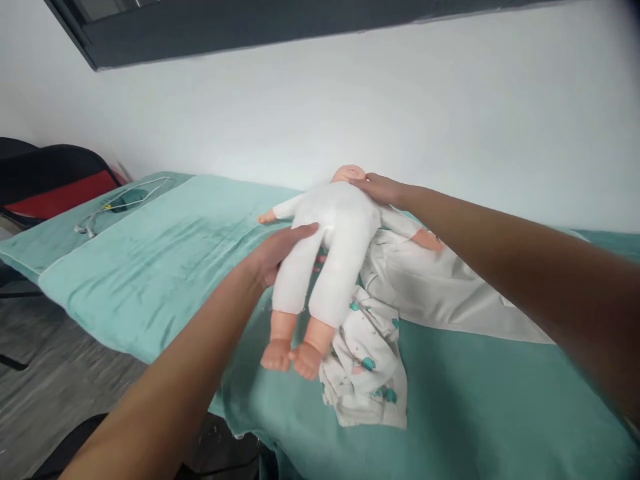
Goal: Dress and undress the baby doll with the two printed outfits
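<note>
A baby doll (333, 223) with a white body and bare pinkish feet lies face up over the bed, its feet towards me. My left hand (287, 250) is closed around its leg at the left, thumb on top and fingertips showing between the legs. At the doll's neck and shoulder, my right hand (380, 188) grips it, with most of its fingers hidden behind the head. Beneath and beside the legs is a crumpled white garment (367, 363) with a green and pink print. A plain white cloth (425, 287) spreads out under the doll's arm at the right.
The bed has a green sheet (165, 253) and stands against a white wall (310, 113). A white cord (120, 200) with a dark green item lies at its far left end. Black and red chairs (60, 180) stand beyond that end. Grey floor (55, 393) shows at lower left.
</note>
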`<state>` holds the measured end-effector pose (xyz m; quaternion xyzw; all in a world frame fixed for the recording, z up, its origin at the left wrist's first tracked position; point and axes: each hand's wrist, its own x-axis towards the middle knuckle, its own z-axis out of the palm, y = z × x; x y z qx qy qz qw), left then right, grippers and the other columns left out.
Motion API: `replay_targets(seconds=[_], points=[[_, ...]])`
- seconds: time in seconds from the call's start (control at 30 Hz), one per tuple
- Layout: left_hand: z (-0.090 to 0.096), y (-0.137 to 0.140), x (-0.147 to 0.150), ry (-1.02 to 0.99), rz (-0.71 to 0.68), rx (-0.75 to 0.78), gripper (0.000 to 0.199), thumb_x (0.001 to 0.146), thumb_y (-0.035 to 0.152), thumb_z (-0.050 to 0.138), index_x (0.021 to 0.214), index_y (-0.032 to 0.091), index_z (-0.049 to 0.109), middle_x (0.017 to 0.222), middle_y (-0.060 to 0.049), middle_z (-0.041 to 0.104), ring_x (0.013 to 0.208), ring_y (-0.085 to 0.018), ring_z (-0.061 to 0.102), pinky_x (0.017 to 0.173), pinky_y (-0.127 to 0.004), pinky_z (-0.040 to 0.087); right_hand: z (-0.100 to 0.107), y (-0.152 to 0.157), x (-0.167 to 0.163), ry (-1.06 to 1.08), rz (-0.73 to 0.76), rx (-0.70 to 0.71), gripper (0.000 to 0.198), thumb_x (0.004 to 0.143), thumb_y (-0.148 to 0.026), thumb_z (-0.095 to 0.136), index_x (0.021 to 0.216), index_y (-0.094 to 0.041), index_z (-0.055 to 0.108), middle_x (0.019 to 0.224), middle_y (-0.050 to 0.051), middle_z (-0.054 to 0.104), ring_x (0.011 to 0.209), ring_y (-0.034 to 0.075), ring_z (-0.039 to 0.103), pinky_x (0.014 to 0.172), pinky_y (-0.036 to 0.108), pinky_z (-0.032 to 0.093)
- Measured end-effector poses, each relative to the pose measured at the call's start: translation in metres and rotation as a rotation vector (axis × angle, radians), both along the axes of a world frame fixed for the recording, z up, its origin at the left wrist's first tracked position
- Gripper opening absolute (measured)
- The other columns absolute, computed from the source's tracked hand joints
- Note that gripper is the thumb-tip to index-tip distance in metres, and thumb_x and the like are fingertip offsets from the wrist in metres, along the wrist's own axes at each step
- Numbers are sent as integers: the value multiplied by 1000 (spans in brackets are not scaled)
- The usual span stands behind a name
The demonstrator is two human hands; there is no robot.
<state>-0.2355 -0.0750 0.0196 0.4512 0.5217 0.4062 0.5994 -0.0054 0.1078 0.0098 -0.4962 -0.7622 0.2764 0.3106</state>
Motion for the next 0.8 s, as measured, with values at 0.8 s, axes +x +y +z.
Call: replay_targets(seconds=[0.8], points=[[-33, -33, -36, 1173, -293, 920, 57, 83, 9, 51, 137, 28, 53, 147, -7, 51, 140, -29, 41, 116, -51, 34, -63, -16, 102, -245, -279, -217, 48, 90, -62, 47, 67, -23, 62, 70, 8, 64, 67, 24, 61, 77, 46, 49]])
